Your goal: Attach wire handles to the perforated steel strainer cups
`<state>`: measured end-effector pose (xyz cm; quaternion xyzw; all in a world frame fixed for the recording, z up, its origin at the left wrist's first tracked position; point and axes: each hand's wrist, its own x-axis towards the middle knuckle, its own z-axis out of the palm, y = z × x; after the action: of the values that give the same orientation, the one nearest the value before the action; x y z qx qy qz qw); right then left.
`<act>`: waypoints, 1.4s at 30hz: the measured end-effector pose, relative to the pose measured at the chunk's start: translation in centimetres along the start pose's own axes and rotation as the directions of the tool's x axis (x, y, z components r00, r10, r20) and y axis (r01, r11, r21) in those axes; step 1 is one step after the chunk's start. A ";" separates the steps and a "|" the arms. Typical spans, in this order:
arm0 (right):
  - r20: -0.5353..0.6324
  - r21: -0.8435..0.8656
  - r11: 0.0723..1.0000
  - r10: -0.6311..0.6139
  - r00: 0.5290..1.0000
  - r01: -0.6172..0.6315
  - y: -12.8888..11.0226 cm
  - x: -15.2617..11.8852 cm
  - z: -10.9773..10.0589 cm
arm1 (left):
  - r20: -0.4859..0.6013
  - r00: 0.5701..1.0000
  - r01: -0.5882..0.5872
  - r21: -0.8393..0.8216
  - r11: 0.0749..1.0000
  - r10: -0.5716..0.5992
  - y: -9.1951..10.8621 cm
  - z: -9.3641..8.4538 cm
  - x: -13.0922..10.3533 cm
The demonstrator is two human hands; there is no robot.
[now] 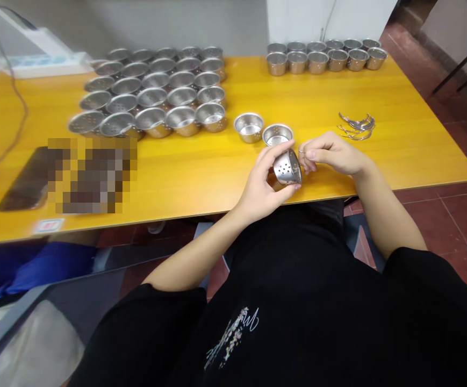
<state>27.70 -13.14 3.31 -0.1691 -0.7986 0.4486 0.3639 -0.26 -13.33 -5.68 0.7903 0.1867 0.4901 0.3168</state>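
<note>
A perforated metal cup (285,170) is gripped between the thumb and fingers of my left hand (259,189), tipped on its side with its mouth facing right. Just right of that mouth, my right hand (333,153) pinches a thin metal wire (301,152). Two more cups stand upright on the yellow table beyond my hands: one (249,128) at the left, the other (277,134) partly hidden behind my left fingers. A small heap of curved metal wires (357,127) lies to the right, past my right hand.
Rows of metal cups (152,99) cover the back left of the yellow table (185,177). Two shorter rows (317,62) stand at the back right. A dark phone (31,180), a pixelated object and a white power strip (51,64) are at the left.
</note>
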 end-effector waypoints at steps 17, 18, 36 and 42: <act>0.032 0.093 0.993 0.064 0.997 -0.067 -0.2 -0.3 0.2 | 0.000 1.000 -0.021 0.014 1.000 0.021 0.3 0.1 0.1; 0.031 0.093 0.993 0.067 0.997 -0.069 -0.2 -0.3 0.2 | 0.002 1.000 -0.014 0.017 1.000 0.014 0.3 0.1 0.1; 0.045 0.098 0.990 0.102 0.994 -0.106 0.1 -0.5 -0.3 | 0.007 1.000 -0.014 0.060 0.998 0.014 0.4 -0.1 0.1; 0.059 0.101 0.989 0.101 0.993 -0.106 -0.1 -0.5 -0.2 | 0.026 0.999 -0.032 0.038 0.999 0.031 0.3 -0.3 0.2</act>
<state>28.14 -13.41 3.28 -0.1790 -0.7738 0.5123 0.3267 -0.44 -13.30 -5.25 0.8053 0.1795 0.4811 0.2963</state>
